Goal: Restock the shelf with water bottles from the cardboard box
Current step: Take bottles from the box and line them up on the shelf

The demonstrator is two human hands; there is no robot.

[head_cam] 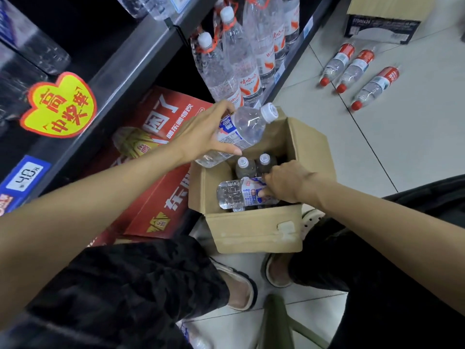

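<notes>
Two hands work at the open cardboard box (254, 230), which stands on the pale tiled floor (377, 152) between the person's feet. Above the box's far left corner, the left hand (203, 133) grips a clear water bottle (241, 132) around its blue-and-white label, fingers and thumb wrapped round it; the bottle is tilted, its white cap pointing up and away over the box's far rim. Inside the box, the right hand (284, 182) reaches down and curls its fingers round the label end of a second bottle (239, 195) lying on its side against the near wall. Behind that one, deeper in the box, two capped bottles (254, 165) stand upright side by side.

Left of the box, a red printed carton (156, 172) lies under the dark shelf (120, 71), whose edge carries a yellow heart-shaped sign (59, 105) and a blue price tag (24, 176). Beyond the box's far side, tall clear bottles with red neck straps (239, 59) stand on the lowest shelf level. Well to the right of the box, three red-capped bottles (357, 76) lie on the floor, near a second carton (385, 21).
</notes>
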